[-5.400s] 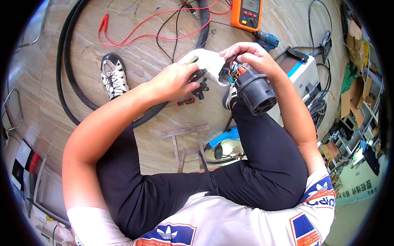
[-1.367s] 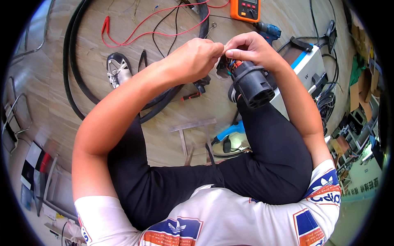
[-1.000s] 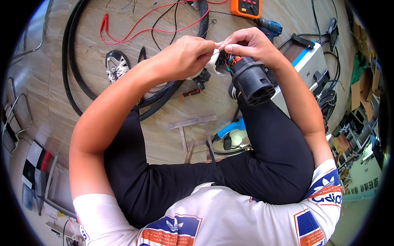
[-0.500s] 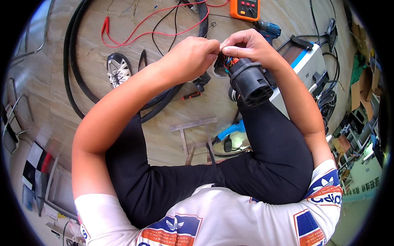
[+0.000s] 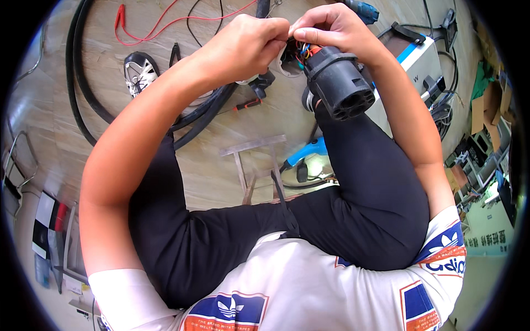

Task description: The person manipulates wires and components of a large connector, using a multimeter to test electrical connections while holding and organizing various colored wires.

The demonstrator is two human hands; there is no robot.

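My left hand point(image 5: 259, 44) is closed, its thumb and forefinger meeting my right hand's fingertips; what it pinches is hidden. My right hand point(image 5: 331, 30) has thumb and forefinger pressed together at the top of a bunch of coloured wires point(image 5: 306, 52), gripping something too small to make out. The wires enter a large black cylindrical connector point(image 5: 345, 91), whose end with round openings faces me below that hand. Behind the wires a white hollow housing point(image 5: 287, 67) is partly hidden. A black part point(image 5: 259, 83) shows below my left hand.
Black hose point(image 5: 83, 94), red test lead point(image 5: 121, 16), screwdriver point(image 5: 247, 105) and metal stand point(image 5: 251, 140) lie around my legs. A blue drill point(image 5: 361, 11), white-and-blue case point(image 5: 408, 77) and blue tool point(image 5: 309, 151) are rightward; cardboard and clutter point(image 5: 483, 116) fill the far right.
Over five seconds my left hand left a black tool to join my right at the wires. In the last half second hands, connector and surroundings shifted upward in the picture; the meter left view.
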